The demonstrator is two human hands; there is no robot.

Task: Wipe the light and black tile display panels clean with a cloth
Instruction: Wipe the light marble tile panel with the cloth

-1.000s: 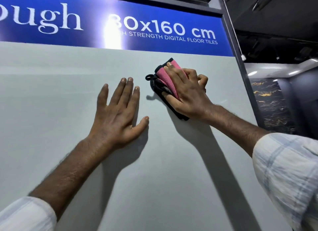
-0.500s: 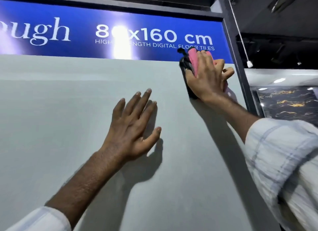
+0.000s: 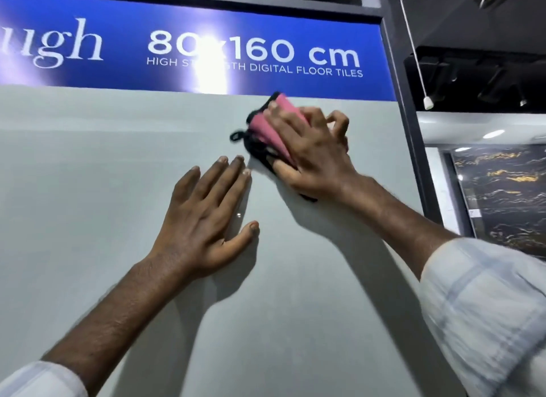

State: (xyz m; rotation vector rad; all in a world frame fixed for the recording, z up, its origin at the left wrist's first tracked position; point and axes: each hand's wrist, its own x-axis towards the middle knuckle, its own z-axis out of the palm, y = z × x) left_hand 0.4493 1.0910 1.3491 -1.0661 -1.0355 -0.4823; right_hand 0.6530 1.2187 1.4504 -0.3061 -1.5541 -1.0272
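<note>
light tile panel (image 3: 88,204): pale grey, upright, fills most of the head view. its top edge meets a blue sign (image 3: 118,56) with white lettering, including "digital floor tiles"; a bright glare spot sits on the sign near its middle.

cloth (image 3: 266,127): pink with black edging and a small black loop at its left end. it is bunched and pressed against the upper right part of the light tile panel, just below the blue sign. its outline is blurred.

right hand (image 3: 310,157): on top of the cloth, fingers curled over it and thumb at its lower edge, holding it to the panel surface. how tight the grip is cannot be told.

left hand (image 3: 204,219): flat on the panel, fingers straight and close together, thumb spread outward. its fingertips lie just beside the cloth, below and to the left, not touching it.

both forearms are bare, with light checked sleeves at the lower corners.

dark frame post (image 3: 404,115): borders the panel on the right. beyond it, a black tile panel (image 3: 502,195) with gold veining stands well apart from both hands.
</note>
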